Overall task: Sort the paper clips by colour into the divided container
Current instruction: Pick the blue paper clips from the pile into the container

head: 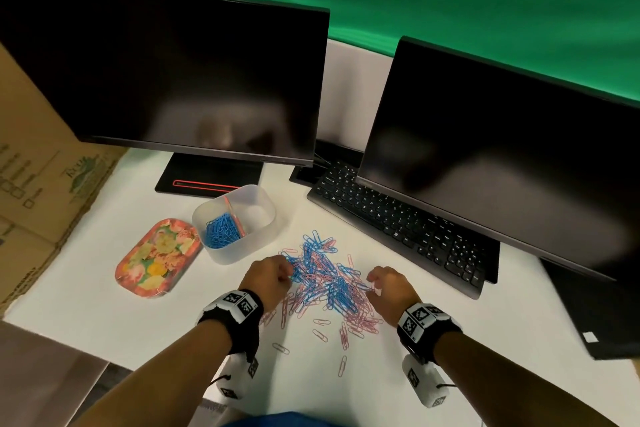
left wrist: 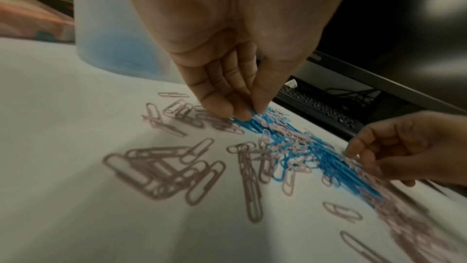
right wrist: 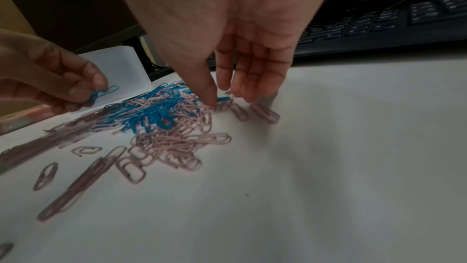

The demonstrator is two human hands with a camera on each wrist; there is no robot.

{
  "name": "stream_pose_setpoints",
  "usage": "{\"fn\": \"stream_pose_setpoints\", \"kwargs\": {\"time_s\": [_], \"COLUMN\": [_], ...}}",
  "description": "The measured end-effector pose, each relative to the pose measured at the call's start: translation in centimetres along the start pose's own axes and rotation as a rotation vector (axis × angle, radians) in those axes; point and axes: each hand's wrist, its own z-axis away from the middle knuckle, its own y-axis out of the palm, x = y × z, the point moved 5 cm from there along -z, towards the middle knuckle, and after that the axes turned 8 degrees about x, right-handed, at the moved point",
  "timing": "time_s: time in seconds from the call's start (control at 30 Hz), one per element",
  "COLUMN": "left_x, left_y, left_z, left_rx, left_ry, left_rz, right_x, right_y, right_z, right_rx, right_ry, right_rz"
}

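A mixed pile of blue and pink paper clips [head: 325, 281] lies on the white table between my hands. My left hand [head: 287, 271] is at the pile's left edge, and its thumb and fingers pinch a blue clip [right wrist: 107, 90] just above the heap. My right hand [head: 372, 284] hovers at the pile's right edge with its fingers pointing down and relaxed. Its thumb tip [right wrist: 212, 103] touches the clips and it holds nothing. The translucent divided container [head: 266, 204] stands behind the pile on the left. Its left compartment holds blue clips [head: 221, 229]. The right compartment looks bare.
A flowered tin [head: 156, 256] lies left of the container. A black keyboard [head: 398, 218] runs diagonally behind the pile on the right, under a dark monitor [head: 502, 156]. A second monitor [head: 166, 73] stands behind the container. Cardboard boxes [head: 34, 163] line the left side.
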Motion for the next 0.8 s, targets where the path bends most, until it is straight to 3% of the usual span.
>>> {"fn": "stream_pose_setpoints", "kwargs": {"time_s": [0.3,0.5,0.6,0.7,0.8], "left_x": [0.2,0.4,0.1,-0.3,-0.8], "left_y": [1.1,1.1,1.3,1.5,1.8], "left_z": [0.3,0.3,0.5,0.7,0.5], "left_rx": [0.192,0.206,0.205,0.194,0.188], "left_ry": [-0.082,-0.107,-0.134,-0.193,-0.174], "left_rz": [0.454,0.598,0.695,0.770,0.570], "right_x": [1.6,0.9,0.1,-0.1,0.7], "right_y": [-0.1,-0.5,-0.5,-0.3,-0.2], "right_z": [-0.6,-0.4,-0.2,0.0,0.3], "right_rx": [0.030,0.041,0.011,0.051,0.085], "right_ry": [-0.023,0.001,0.042,0.093,0.151], "right_rz": [0.195,0.056,-0.211,-0.742,-1.196]}}
